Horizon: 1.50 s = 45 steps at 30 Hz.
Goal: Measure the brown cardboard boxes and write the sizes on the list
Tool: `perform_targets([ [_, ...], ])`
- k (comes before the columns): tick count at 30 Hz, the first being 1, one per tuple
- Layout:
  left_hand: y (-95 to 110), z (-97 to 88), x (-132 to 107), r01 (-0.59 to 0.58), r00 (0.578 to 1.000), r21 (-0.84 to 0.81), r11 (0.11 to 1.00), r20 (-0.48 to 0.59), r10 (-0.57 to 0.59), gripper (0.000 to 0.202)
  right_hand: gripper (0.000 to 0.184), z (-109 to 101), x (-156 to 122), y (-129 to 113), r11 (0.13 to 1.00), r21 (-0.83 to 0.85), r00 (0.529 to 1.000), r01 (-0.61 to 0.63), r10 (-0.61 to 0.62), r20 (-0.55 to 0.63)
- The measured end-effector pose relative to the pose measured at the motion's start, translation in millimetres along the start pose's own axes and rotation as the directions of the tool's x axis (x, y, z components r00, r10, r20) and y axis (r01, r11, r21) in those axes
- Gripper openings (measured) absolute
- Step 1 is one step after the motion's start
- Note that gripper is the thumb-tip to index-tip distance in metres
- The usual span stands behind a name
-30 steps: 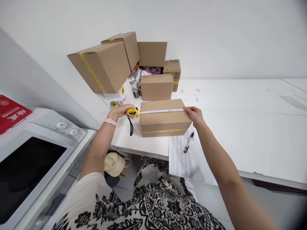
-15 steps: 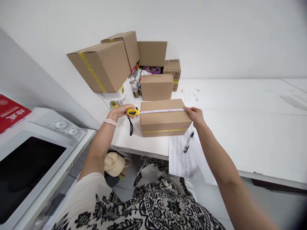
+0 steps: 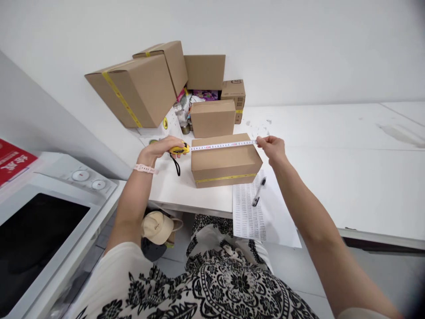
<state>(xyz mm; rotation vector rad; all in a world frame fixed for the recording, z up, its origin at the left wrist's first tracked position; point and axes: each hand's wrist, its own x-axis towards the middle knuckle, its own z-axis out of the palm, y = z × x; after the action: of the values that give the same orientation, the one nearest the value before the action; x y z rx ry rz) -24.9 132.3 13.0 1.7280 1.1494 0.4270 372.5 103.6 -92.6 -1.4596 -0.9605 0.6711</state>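
Note:
My left hand [image 3: 165, 147] is closed around the yellow case of a tape measure [image 3: 179, 149], whose black wrist strap [image 3: 175, 165] dangles over the table. The white blade [image 3: 222, 145] runs out to the right across the top of a brown cardboard box [image 3: 226, 160], near its far edge. My right hand [image 3: 272, 147] pinches the blade's free end just beyond the box's right side. Yellow tape bands the box's near face. Under the box's right end lies a printed sheet [image 3: 248, 210], with a black pen [image 3: 259, 192] on the papers.
Behind stand a smaller carton [image 3: 212, 118], a printed carton [image 3: 234, 95] and stacked taped boxes [image 3: 146, 91]. Small jars [image 3: 185, 127] sit between them. A white microwave [image 3: 43, 235] is at the left. Below the table edge hangs or rests a beige cap [image 3: 156, 227].
Both hands have shifted the tape farther back over the box top, towards its far edge. My right hand has moved off the box's right edge, slightly up and outward. The view has shifted slightly.

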Motion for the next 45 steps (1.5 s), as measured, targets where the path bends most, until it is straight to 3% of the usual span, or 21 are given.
perform_targets([
  [2, 17, 7.0, -25, -0.078, 0.997, -0.02, 0.997, 0.017, 0.078, 0.027, 0.038, -8, 9, -18, 0.992, 0.118, 0.999, 0.047, -0.049, 0.018],
  [4, 27, 29.8, -54, -0.109, 0.988, -0.127, 0.986, 0.097, 0.122, 0.041, 0.039, -13, 19, -37, 0.975, 0.202, 0.993, 0.088, -0.101, 0.058],
  [6, 25, 70.6, -80, -0.053, 0.966, -0.285, 0.957, 0.228, 0.121, 0.054, 0.041, -13, 27, -52, 0.967, 0.23, 0.982, 0.109, -0.141, 0.127],
  [9, 8, 151.8, -103, 0.057, 0.911, -0.547, 0.835, 0.371, 0.181, 0.08, 0.043, 5, 34, -62, 0.976, 0.194, 0.933, 0.096, -0.156, 0.324],
  [12, -2, 222.7, -104, 0.049, 0.952, -0.733, 0.678, 0.239, 0.19, 0.096, 0.042, 32, 34, -65, 0.988, 0.102, 0.837, 0.116, -0.153, 0.526],
  [15, 7, 260.5, -94, -0.048, 0.994, -0.759, 0.649, 0.026, 0.104, 0.082, 0.038, 55, 31, -66, 0.978, -0.047, 0.772, 0.202, -0.129, 0.622],
  [19, 21, 276.4, -78, -0.067, 0.997, -0.729, 0.681, -0.069, 0.024, 0.054, 0.033, 73, 27, -66, 0.943, -0.238, 0.811, 0.233, -0.053, 0.583],
  [23, 21, 286.7, -68, -0.004, 0.996, -0.749, 0.663, -0.064, -0.066, 0.057, 0.03, 90, 35, -55, 0.891, -0.379, 0.84, 0.25, -0.005, 0.543],
  [27, 22, 293.3, -67, -0.008, 0.995, -0.772, 0.636, -0.068, -0.07, 0.057, 0.03, 102, 50, -37, 0.817, -0.478, 0.849, 0.321, -0.025, 0.527],
  [34, 27, 290.6, -71, 0.02, 0.993, -0.758, 0.652, -0.059, -0.1, 0.059, 0.027, 98, 54, -24, 0.857, -0.433, 0.848, 0.281, -0.011, 0.529],
  [39, 28, 286.3, -66, 0.009, 0.987, -0.757, 0.653, -0.097, -0.126, 0.06, 0.027, 101, 57, -21, 0.833, -0.457, 0.849, 0.312, -0.029, 0.528],
  [45, 28, 277.8, -53, -0.01, 0.986, -0.775, 0.632, -0.114, -0.124, 0.083, 0.03, 106, 63, -13, 0.824, -0.46, 0.846, 0.332, -0.044, 0.532],
])
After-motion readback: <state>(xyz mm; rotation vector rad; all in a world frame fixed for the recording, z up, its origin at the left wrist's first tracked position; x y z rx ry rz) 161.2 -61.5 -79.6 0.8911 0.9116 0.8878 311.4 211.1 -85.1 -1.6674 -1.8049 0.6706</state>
